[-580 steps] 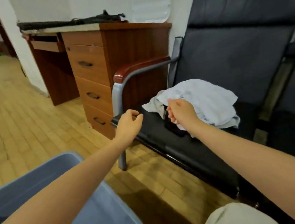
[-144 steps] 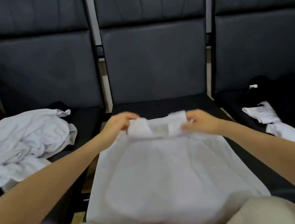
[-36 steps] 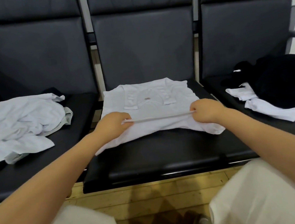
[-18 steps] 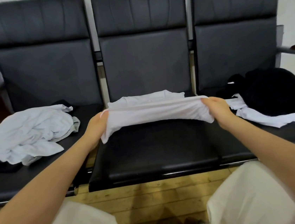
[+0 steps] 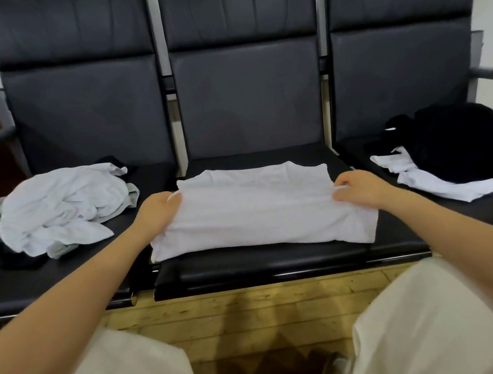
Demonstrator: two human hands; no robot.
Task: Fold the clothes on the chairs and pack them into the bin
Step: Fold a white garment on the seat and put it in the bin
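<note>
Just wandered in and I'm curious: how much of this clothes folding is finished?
Early days. The white cotton shirt on the middle black padded seat lies folded over; the left hand and right hand pinch its edges. Left to do: the crumpled white and grey clothes pile and the black garment on white cloth. No bin in view.

We cannot see the bin at all. The black garment [image 5: 467, 143] runs off the right edge and covers much of the white cloth [image 5: 441, 186] beneath it. A dark item [image 5: 20, 258] lies mostly hidden under the crumpled white pile [image 5: 63, 207]. Our fingertips disappear under the folded shirt [image 5: 257, 213].
</note>
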